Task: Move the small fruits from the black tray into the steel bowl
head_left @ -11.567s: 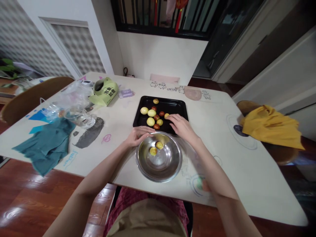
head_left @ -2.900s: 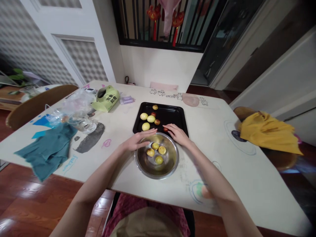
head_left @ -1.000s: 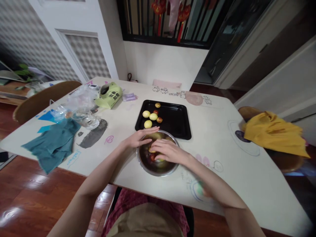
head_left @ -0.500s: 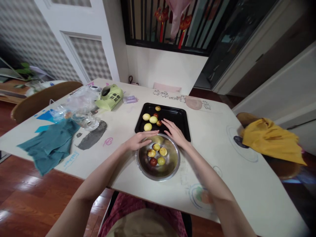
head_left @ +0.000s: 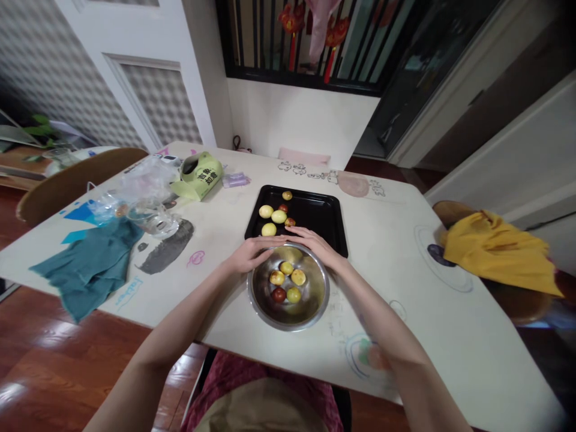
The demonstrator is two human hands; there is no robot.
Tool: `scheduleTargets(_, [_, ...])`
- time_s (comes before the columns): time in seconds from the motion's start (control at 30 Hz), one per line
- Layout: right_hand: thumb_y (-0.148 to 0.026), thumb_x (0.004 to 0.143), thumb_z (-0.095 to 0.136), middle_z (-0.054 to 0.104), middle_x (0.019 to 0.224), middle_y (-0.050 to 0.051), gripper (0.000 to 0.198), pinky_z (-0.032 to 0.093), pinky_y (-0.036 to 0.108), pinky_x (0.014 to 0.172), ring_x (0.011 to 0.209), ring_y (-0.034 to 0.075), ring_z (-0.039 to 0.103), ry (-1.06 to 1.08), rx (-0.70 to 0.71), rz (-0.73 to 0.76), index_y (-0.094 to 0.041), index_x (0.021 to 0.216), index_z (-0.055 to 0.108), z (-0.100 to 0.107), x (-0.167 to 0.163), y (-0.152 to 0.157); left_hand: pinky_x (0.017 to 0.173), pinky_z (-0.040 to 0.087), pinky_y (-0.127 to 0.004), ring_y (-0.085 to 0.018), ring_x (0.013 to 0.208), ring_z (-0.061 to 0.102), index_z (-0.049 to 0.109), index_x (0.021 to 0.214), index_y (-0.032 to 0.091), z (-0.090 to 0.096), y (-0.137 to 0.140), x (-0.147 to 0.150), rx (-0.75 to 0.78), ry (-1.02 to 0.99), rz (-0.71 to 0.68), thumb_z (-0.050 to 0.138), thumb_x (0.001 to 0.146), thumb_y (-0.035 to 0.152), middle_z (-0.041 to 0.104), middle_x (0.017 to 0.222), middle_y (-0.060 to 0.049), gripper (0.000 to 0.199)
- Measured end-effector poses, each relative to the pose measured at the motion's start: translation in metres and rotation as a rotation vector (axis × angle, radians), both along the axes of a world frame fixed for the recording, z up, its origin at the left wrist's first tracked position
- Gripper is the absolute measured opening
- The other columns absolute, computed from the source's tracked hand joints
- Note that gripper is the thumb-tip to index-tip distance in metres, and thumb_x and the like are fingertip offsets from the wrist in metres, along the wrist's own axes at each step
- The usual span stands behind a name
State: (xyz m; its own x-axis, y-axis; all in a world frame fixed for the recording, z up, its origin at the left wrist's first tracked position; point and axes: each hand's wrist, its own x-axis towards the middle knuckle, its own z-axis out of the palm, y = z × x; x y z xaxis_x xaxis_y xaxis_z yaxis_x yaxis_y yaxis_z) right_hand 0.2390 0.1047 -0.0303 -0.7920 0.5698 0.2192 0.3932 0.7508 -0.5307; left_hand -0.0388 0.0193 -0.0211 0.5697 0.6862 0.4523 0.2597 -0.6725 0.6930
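A shiny metal bowl (head_left: 315, 300) is set upright just below the centre of the frame. Four yellow pieces (head_left: 298, 276), rounded and in part browned, are held in it, together with one dark red piece (head_left: 278, 294) at the lower left of the cluster. Directly above, a shallow black tray (head_left: 317, 210) is laid flat, its near edge partly hidden (whether the bowl is touched by it cannot be told). In its left half three larger pale yellow pieces (head_left: 278, 216) are grouped, with a red piece (head_left: 282, 208), a reddish-brown piece (head_left: 290, 222) and, uppermost, a small brownish-yellow piece (head_left: 287, 195).
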Motion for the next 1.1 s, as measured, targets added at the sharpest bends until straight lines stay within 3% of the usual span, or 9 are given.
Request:
scheduleTargets(0.2, [-0.025,0.105,0.056,0.063,0.149,0.007,0.041,0.048,0.054,0.121,0.14,0.026,0.058,0.059,0.068,-0.099,-0.032,0.144,0.065,-0.002,-0.001,-0.002,0.123,0.049,-0.047,-0.03,0.144,0.06,0.065,0.148,0.023,0.001,0.0,-0.001,0.014,-0.012,0.006,0.05,0.109,0.034,0.064,0.151,-0.011,0.043])
scheduleTargets(0.37, [-0.019,0.106,0.051,0.056,0.158,0.001,0.048,0.042,0.052,0.126,0.148,0.023,0.051,0.022,0.014,-0.022,-0.042,0.146,0.063,0.003,0.001,-0.004,0.122,0.05,-0.047,-0.03,0.142,0.062,0.066,0.146,0.023,0.001,-0.001,-0.001,0.002,0.019,0.03,0.05,0.109,0.033,0.066,0.149,-0.011,0.042])
scheduleTargets(0.53, [-0.023,0.105,0.056,0.062,0.151,0.007,0.038,0.046,0.054,0.121,0.14,0.026,0.058,0.064,0.001,-0.049,-0.032,0.14,0.068,0.003,0.001,-0.004,0.122,0.05,-0.046,-0.03,0.142,0.061,0.066,0.146,0.023,0.002,-0.001,-0.002,-0.007,0.026,0.02,0.05,0.109,0.033,0.066,0.15,-0.011,0.042])
scheduleTargets(0.7, [-0.024,0.108,0.052,0.057,0.158,0.006,0.041,0.042,0.053,0.123,0.145,0.025,0.052,0.069,-0.032,0.028,-0.035,0.146,0.063,0.004,0.002,-0.003,0.121,0.051,-0.045,-0.029,0.141,0.063,0.065,0.147,0.022,0.0,0.0,-0.001,0.031,0.022,0.019,0.05,0.109,0.033,0.066,0.149,-0.012,0.042])
scheduleTargets(0.8, [-0.027,0.109,0.051,0.066,0.146,0.009,0.034,0.047,0.05,0.118,0.135,0.025,0.059,0.09,-0.068,0.066,-0.029,0.137,0.069,0.004,0.003,-0.001,0.121,0.05,-0.045,-0.029,0.141,0.062,0.066,0.146,0.022,0.0,0.0,-0.002,0.031,0.025,0.024,0.05,0.109,0.032,0.066,0.149,-0.011,0.042])
scheduleTargets(0.93, [-0.036,0.106,0.058,0.073,0.122,0.01,0.029,0.055,0.048,0.106,0.114,0.026,0.066,0.149,-0.093,0.007,-0.024,0.13,0.069,-0.002,0.005,0.005,0.121,0.051,-0.045,-0.029,0.142,0.062,0.065,0.147,0.023,0.002,-0.001,-0.002,0.031,0.037,0.028,0.049,0.109,0.031,0.065,0.15,-0.011,0.041])
scheduleTargets(1.1, [-0.04,0.104,0.06,0.071,0.122,0.011,0.032,0.055,0.048,0.104,0.113,0.028,0.065,0.192,-0.073,-0.016,-0.025,0.131,0.068,-0.007,0.01,0.009,0.119,0.052,-0.044,-0.028,0.14,0.063,0.065,0.147,0.022,0.002,0.0,-0.002,0.041,0.046,0.032,0.05,0.109,0.03,0.066,0.15,-0.012,0.042])
